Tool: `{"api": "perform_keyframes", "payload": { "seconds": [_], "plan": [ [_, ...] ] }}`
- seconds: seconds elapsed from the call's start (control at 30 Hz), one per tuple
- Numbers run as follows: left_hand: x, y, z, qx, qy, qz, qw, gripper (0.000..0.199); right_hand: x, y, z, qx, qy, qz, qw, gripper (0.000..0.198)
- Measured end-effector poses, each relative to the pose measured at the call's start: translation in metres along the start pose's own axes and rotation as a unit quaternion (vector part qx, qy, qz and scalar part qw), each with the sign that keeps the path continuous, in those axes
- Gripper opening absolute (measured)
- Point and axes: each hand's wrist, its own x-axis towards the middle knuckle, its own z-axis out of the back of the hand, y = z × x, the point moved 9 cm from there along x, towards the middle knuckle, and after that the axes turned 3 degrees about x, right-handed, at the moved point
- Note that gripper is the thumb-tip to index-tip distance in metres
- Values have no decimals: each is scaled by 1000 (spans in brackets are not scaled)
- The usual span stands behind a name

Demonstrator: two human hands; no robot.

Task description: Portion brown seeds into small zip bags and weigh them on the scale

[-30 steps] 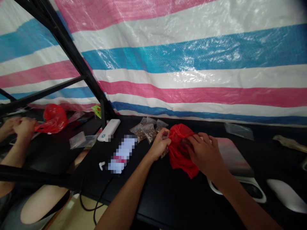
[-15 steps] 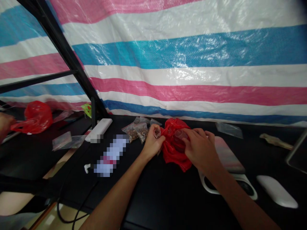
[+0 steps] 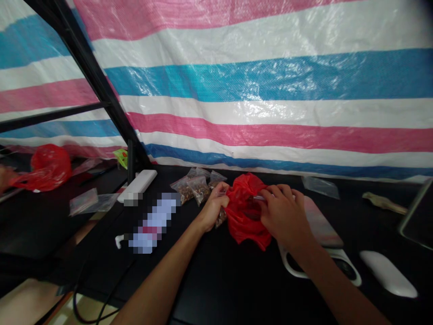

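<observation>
My left hand [image 3: 214, 206] is closed on a small clear zip bag [image 3: 220, 218]; brown bits show in the part below my fingers. Right beside it lies a crumpled red plastic bag [image 3: 248, 228] with its mouth gaping. Over that mouth, my right hand [image 3: 282, 212] grips a small clear plastic cup [image 3: 259, 197], tilted on its side, its far end hidden by my fingers. What the red bag holds is too dark to make out. Several filled zip bags [image 3: 199, 188] of brown bits lie just behind my left hand.
On the black table [image 3: 219, 280] are a white-rimmed device with a pinkish plate [image 3: 321, 223], a white mouse [image 3: 389, 273], a flat clear bag [image 3: 320, 187], a white power strip [image 3: 138, 184] and a blurred-out item [image 3: 154, 223]. Another person's hand [image 3: 5, 177] touches a red bag [image 3: 50, 167] at left.
The clear cup in my right hand has tipped from mouth-up to sideways over the red bag. My left hand has turned slightly, showing more of its zip bag. The view has shifted a little.
</observation>
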Motion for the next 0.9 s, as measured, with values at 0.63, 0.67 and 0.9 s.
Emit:
{"api": "perform_keyframes", "payload": {
  "seconds": [0.63, 0.67, 0.9],
  "plan": [
    [3, -3, 10, 47, -54, 8, 997, 33, 0, -1, -5, 70, -9, 15, 997, 29],
    [3, -9, 13, 76, -72, -21, 994, 32, 1, -2, -4, 76, -17, 12, 997, 32],
    [-8, -41, 13, 324, -136, -187, 917, 38, 5, -5, 6, 139, -46, 5, 989, 37]
  ]
}}
